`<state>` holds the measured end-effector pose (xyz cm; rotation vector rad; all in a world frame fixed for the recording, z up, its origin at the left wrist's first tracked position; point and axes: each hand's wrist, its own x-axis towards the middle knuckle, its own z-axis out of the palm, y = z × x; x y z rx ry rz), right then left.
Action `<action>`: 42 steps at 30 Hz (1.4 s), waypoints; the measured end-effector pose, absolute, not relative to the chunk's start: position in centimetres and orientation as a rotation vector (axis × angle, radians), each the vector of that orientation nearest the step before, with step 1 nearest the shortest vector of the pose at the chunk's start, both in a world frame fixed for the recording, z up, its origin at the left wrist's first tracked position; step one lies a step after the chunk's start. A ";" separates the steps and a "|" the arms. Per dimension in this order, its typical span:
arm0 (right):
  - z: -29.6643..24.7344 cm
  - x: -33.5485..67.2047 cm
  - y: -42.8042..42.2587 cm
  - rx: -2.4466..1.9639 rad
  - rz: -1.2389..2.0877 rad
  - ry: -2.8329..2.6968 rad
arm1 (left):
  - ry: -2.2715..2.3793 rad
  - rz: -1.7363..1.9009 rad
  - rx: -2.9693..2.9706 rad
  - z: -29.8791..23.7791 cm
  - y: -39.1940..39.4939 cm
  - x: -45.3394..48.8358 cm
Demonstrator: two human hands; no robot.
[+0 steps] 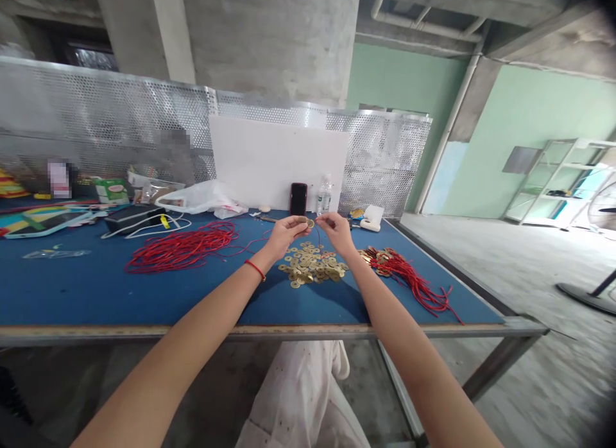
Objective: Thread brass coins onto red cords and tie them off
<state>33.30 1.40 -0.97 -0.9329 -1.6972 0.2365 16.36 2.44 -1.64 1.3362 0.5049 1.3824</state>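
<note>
My left hand point(287, 234) pinches a small brass coin point(310, 223) with a hole in it, above the middle of the blue table. Close by on the right, my right hand point(337, 230) is closed at the fingertips on a thin red cord point(318, 236) that hangs down beside the coin. Whether the cord passes through the hole is too small to tell. Beneath both hands lies a loose pile of brass coins point(312, 267). To the left is a tangle of red cords point(183, 248). Right of my right forearm, a bundle of red cords with coins point(414, 278) lies fanned out.
A dark phone point(299, 199) and a clear water bottle point(325, 194) stand at the back before a white board point(279, 159). White plastic bags point(202, 196) and a black box point(132, 221) sit at the back left. The table's front edge point(192, 331) runs below my forearms.
</note>
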 end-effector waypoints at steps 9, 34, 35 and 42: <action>-1.2 33.4 1.5 -1.002 0.052 -1.818 | 0.519 1.393 1.356 -1.6 2.3 16.4; -0.5 33.2 0.0 -1.082 -0.156 -1.889 | 0.524 1.363 1.385 -1.9 2.6 16.3; -0.5 33.2 0.0 -1.073 -0.133 -1.891 | 0.526 1.359 1.389 -1.8 2.5 16.3; -0.6 33.2 0.7 -1.024 0.011 -1.839 | 0.537 1.352 1.390 -1.7 2.4 16.3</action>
